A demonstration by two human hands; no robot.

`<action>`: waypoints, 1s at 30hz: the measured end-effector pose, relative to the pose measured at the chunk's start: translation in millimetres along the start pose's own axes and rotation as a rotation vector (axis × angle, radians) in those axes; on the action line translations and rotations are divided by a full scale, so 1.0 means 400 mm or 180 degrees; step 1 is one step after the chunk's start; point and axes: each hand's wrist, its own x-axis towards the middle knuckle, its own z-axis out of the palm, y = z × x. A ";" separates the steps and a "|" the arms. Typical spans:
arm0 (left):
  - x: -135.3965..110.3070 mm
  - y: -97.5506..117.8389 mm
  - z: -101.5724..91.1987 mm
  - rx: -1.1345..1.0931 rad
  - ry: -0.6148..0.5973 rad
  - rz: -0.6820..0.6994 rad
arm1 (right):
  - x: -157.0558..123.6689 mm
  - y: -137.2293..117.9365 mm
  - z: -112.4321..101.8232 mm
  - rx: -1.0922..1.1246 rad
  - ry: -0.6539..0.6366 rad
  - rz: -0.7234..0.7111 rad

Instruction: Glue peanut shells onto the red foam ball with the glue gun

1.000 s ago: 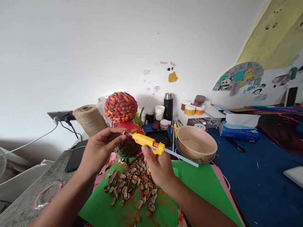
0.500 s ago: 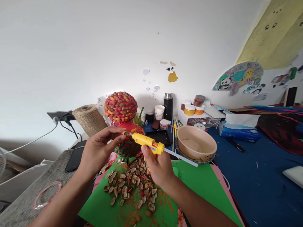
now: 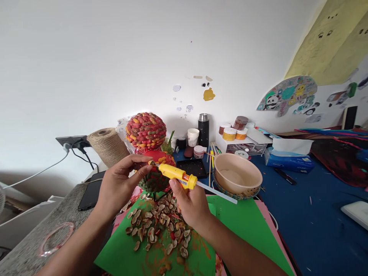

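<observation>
My right hand (image 3: 191,201) grips a yellow hot glue gun (image 3: 175,174), with a clear glue stick (image 3: 218,192) poking out of its back end. The gun's nozzle points left, right at the fingertips of my left hand (image 3: 120,178). Between thumb and fingers my left hand pinches a small brownish peanut shell (image 3: 151,163), mostly hidden. Just behind stands a gourd-like form covered in painted peanut shells, with a red and orange upper ball (image 3: 146,131) and a dark green lower part (image 3: 155,181). Loose peanut shells (image 3: 161,220) lie below on a green sheet (image 3: 232,214).
A beige bowl (image 3: 238,172) sits in a woven basket on the right. Paint jars (image 3: 229,133), paper cups (image 3: 193,136) and a black flask (image 3: 203,130) line the wall. At left are a twine spool (image 3: 107,147), a phone (image 3: 90,191) and plugged-in cables (image 3: 82,145).
The glue gun has shifted slightly to the left along with my right hand. My left hand keeps its pinch in nearly the same place, and the view has turned a little.
</observation>
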 end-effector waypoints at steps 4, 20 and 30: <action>0.002 0.021 0.000 -0.0068 0.0075 -0.0143 | -0.001 0.008 0.003 0.0019 -0.0012 0.0041; 0.018 0.023 0.013 -0.1071 -0.0048 -0.0552 | 0.006 0.007 0.011 0.0871 0.0040 0.0181; 0.022 0.039 0.037 -0.2154 -0.0462 -0.1259 | 0.054 -0.032 0.019 0.1035 0.0248 0.0481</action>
